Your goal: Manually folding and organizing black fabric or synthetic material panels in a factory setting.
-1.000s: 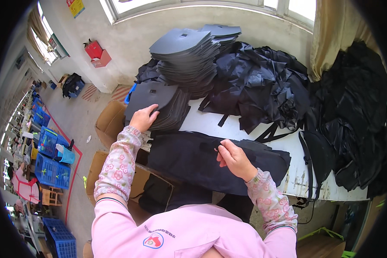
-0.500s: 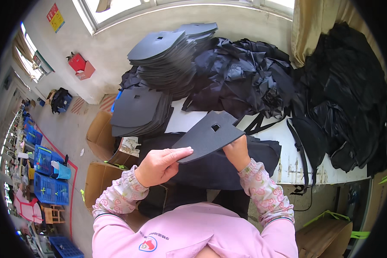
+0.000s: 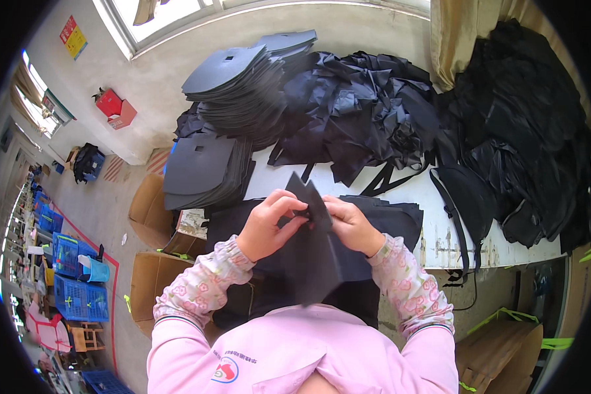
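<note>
A thin dark grey foam panel (image 3: 316, 256) stands nearly edge-on in front of my chest, blurred by motion. My right hand (image 3: 356, 226) grips it from the right, near its upper part. On the other side, my left hand (image 3: 269, 222) has thumb and fingers pinched together close against the panel's face. Something small and dark shows at those fingertips, too unclear to name. The hole seen earlier in the panel is hidden now. Beneath both hands, black fabric pieces (image 3: 391, 222) lie along the table's near edge.
Stacks of similar foam panels (image 3: 200, 167) stand at the left of the white table (image 3: 505, 255). Behind lies a heap of black fabric (image 3: 361, 125), and black bags (image 3: 525, 144) are piled at the right. Open cardboard boxes (image 3: 152, 279) sit at the lower left.
The panel has turned from lying tilted to nearly edge-on. My left hand has left its near corner and moved up and right to its face. The right hand has shifted slightly left.
</note>
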The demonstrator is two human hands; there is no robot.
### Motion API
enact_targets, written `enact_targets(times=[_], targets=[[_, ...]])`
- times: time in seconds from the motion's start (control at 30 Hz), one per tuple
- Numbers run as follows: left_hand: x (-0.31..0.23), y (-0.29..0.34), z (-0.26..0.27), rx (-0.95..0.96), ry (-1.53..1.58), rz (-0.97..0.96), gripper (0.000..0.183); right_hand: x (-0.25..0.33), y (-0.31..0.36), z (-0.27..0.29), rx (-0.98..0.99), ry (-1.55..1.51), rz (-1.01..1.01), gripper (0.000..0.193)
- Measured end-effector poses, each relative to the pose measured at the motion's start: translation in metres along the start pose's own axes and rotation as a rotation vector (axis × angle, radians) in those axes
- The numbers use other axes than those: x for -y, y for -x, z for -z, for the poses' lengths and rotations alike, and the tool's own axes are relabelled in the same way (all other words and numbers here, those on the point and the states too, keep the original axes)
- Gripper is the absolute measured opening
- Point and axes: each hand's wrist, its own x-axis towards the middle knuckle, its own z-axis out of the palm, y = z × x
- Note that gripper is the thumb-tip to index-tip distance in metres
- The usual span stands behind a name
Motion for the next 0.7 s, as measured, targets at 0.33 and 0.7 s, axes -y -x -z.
enact_targets(times=[0.33, 0.7], targets=[[0.003, -0.017, 0.002, -0.082, -0.192, -0.19, 0.013, 0.046, -0.01, 0.042, 0.369, -0.228, -0.635, 0.033], [0.145, 0.142, 0.208, -0.682, 0.137, 0.581, 0.007, -0.06, 0.035, 0.105, 0.238, 0.498, -0.54, 0.05]])
